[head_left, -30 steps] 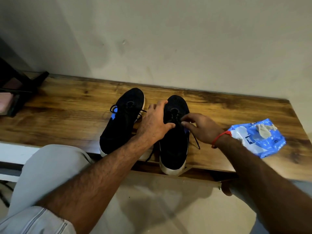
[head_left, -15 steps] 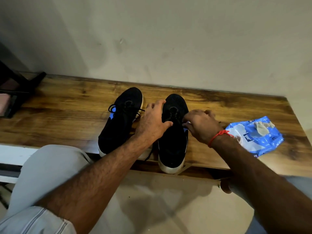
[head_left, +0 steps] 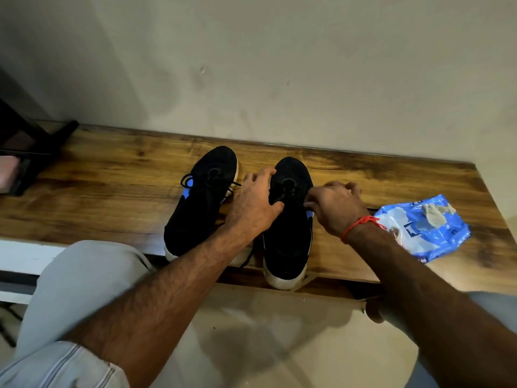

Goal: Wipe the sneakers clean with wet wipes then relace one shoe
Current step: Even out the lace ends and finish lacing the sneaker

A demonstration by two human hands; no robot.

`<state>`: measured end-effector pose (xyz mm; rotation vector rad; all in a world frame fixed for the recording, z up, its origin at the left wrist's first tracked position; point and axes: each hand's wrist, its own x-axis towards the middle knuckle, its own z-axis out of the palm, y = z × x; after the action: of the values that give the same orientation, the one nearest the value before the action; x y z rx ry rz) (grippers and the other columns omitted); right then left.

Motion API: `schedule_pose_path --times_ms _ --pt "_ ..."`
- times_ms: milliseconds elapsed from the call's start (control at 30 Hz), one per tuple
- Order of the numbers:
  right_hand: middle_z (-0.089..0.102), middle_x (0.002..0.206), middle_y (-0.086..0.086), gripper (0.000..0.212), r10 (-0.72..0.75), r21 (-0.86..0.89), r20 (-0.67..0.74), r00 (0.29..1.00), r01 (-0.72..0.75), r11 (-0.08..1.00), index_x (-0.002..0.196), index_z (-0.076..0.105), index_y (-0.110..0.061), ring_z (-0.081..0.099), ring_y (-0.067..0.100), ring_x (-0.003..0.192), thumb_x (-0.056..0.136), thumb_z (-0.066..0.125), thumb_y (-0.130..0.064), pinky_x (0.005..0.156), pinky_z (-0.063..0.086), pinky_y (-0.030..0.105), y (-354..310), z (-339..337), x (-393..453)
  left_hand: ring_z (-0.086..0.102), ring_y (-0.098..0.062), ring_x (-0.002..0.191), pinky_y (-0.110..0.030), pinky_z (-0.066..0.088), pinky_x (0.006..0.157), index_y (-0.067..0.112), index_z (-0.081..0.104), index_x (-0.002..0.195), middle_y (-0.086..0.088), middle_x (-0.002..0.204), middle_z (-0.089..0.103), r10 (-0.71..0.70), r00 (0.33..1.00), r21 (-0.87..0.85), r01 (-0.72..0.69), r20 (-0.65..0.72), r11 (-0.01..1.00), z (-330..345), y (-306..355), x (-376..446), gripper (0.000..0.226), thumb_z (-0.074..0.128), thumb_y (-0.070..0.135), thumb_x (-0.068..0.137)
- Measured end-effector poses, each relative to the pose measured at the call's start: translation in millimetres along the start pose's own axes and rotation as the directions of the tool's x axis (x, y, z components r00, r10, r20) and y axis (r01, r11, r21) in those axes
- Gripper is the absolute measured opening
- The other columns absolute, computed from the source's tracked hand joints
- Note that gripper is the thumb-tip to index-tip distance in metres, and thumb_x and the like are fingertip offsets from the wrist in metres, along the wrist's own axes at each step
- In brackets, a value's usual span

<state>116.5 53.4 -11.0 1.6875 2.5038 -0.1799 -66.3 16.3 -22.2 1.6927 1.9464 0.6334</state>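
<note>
Two black sneakers stand side by side on the wooden counter [head_left: 112,191], toes toward the wall [head_left: 279,65] and pale heels at the near edge. Far left, a dark frame [head_left: 30,152] leans at the counter's end. Next comes our grey-trousered knee [head_left: 84,289], below the counter's near edge. The left sneaker [head_left: 200,203] lies tilted, its toe angled toward the right, with a black lace loop and a blue patch showing on its left side. Our left hand [head_left: 254,204] lies between the two shoes, fingers spread and resting on the right sneaker [head_left: 288,242], the thumb lying over its tongue and the fingertips reaching toward its toe (it steadies the shoe, curling round nothing). Our right hand [head_left: 334,207] sits just beside the shoe's right edge, fingers curled and pinching the black lace [head_left: 288,191] near the eyelets; a red thread [head_left: 361,224] circles that wrist. The right sneaker's white heel hangs slightly over the counter's near edge. Further right, near that wrist, lies a blue wet-wipes pack [head_left: 428,233], with a crumpled used wipe [head_left: 435,214] resting on top of it. Below the counter we see the pale floor [head_left: 265,345].
</note>
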Motion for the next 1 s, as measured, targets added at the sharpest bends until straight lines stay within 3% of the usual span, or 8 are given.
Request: schedule_pose_path --times_ms 100,167,300,367,500,633,800,1000 --pt "0.064 0.120 0.008 0.020 0.240 -0.148 0.148 0.959 -0.218 0.965 0.114 0.062 -0.023 0.049 0.032 0.124 0.097 0.055 -0.034 0.110 0.028 0.058 22.5 -4.6 2.9 0.051 -0.022 0.128 -0.030 0.046 0.092 0.031 0.038 0.148 -0.003 0.141 0.046 -0.008 1.000 -0.003 0.008 0.006 1.000 -0.2 -2.5 1.4 0.073 0.077 0.027 0.086" --pt "0.061 0.126 0.011 0.023 0.322 -0.101 0.245 0.914 -0.307 0.946 0.117 0.062 -0.020 0.047 0.035 0.127 0.097 0.056 -0.029 0.112 0.023 0.064 34.1 -4.6 4.3 0.050 -0.023 0.128 -0.034 0.048 0.095 0.032 0.039 0.147 -0.002 0.140 0.047 -0.009 1.000 -0.001 0.009 0.012 1.000 0.1 -4.1 1.6 0.072 0.077 0.028 0.086" --pt "0.055 0.137 -0.004 0.031 0.058 0.112 0.055 0.997 -0.064 0.992 0.127 0.056 -0.035 0.036 0.028 0.135 0.097 0.053 -0.042 0.110 0.023 0.058 16.9 -1.2 6.0 0.049 -0.021 0.129 -0.033 0.047 0.097 0.031 0.042 0.145 -0.002 0.140 0.046 -0.001 1.000 -0.006 0.001 0.010 1.000 1.6 -5.5 1.6 0.069 0.078 0.029 0.086" --pt "0.057 0.132 -0.009 0.026 -0.039 0.103 -0.029 0.999 0.042 0.994 0.124 0.056 -0.036 0.037 0.024 0.134 0.099 0.050 -0.042 0.109 0.023 0.057 1.2 -2.3 4.2 0.050 -0.019 0.128 -0.027 0.044 0.092 0.030 0.043 0.145 -0.002 0.141 0.046 0.007 1.000 0.001 -0.007 -0.005 1.000 1.7 -4.3 1.0 0.068 0.077 0.028 0.087" --pt "0.066 0.111 -0.004 0.012 0.030 0.027 0.076 0.997 -0.032 0.999 0.107 0.060 -0.031 0.047 0.027 0.122 0.099 0.051 -0.035 0.105 0.026 0.058 -0.2 1.5 5.3 0.050 -0.018 0.127 -0.027 0.045 0.092 0.030 0.045 0.143 -0.001 0.139 0.048 0.002 1.000 0.006 -0.002 -0.001 1.000 2.6 -4.5 0.8 0.065 0.077 0.028 0.087" --pt "0.066 0.109 -0.001 0.014 0.067 -0.025 0.087 0.994 -0.065 0.998 0.109 0.060 -0.032 0.050 0.029 0.119 0.097 0.053 -0.033 0.105 0.025 0.060 -3.7 -0.4 6.9 0.054 -0.014 0.121 -0.033 0.051 0.098 0.029 0.055 0.136 0.003 0.130 0.056 0.028 0.999 -0.007 -0.027 0.020 1.000 0.0 -1.3 -0.9 0.053 0.076 0.035 0.088" --pt "0.063 0.123 -0.010 0.026 -0.064 0.374 0.061 0.996 0.036 0.927 0.120 0.055 -0.035 0.053 0.021 0.120 0.095 0.054 -0.029 0.103 0.033 0.053 2.4 -1.9 7.4 0.068 -0.014 0.094 -0.040 0.061 0.085 0.023 0.071 0.111 0.003 0.102 0.070 -0.167 0.970 -0.196 0.200 0.176 0.960 -18.2 -9.0 9.4 0.023 0.065 0.040 0.096" --pt "0.066 0.099 -0.004 0.010 -0.073 0.571 -0.001 0.997 0.060 0.819 0.103 0.062 -0.024 0.061 0.015 0.098 0.094 0.065 -0.021 0.083 0.052 0.033 6.1 5.0 7.4 0.059 -0.008 0.086 -0.021 0.048 0.066 0.023 0.067 0.094 0.005 0.095 0.064 -0.105 0.971 -0.041 0.116 0.214 0.992 -9.9 -13.5 1.6 0.004 0.066 0.022 0.097"
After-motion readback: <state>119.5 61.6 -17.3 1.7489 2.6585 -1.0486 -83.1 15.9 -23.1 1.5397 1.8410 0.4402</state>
